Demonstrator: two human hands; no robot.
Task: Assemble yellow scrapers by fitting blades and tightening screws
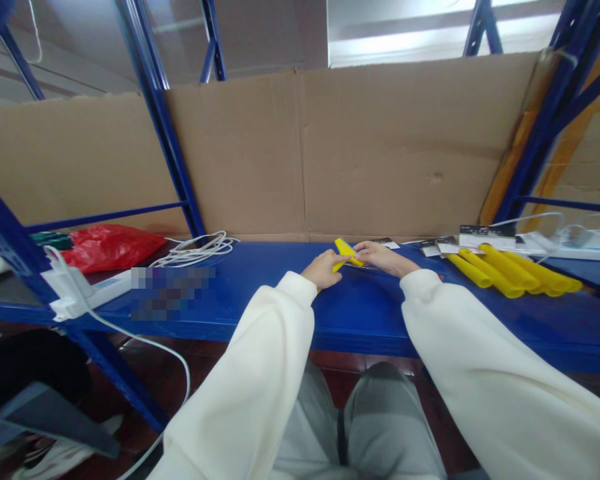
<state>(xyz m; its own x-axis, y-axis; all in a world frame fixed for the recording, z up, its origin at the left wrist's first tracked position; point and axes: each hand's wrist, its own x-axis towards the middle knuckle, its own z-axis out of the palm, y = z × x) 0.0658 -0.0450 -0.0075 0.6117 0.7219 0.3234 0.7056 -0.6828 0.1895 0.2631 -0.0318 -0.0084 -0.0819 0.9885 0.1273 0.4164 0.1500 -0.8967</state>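
Over the blue shelf top, both hands meet at a yellow piece near the middle of the view. My left hand is closed around its lower left part, and a bit of yellow shows below the fingers. My right hand pinches the right side of the same piece. A thin pale strip or edge shows between the hands, too small to make out. Several yellow tubes lie side by side to the right, with small black and white cards behind them.
A brown cardboard panel stands behind the shelf. On the left are a red plastic bag, a coiled white cable and a white power strip. Blue metal posts rise at both sides. Another power strip lies far right.
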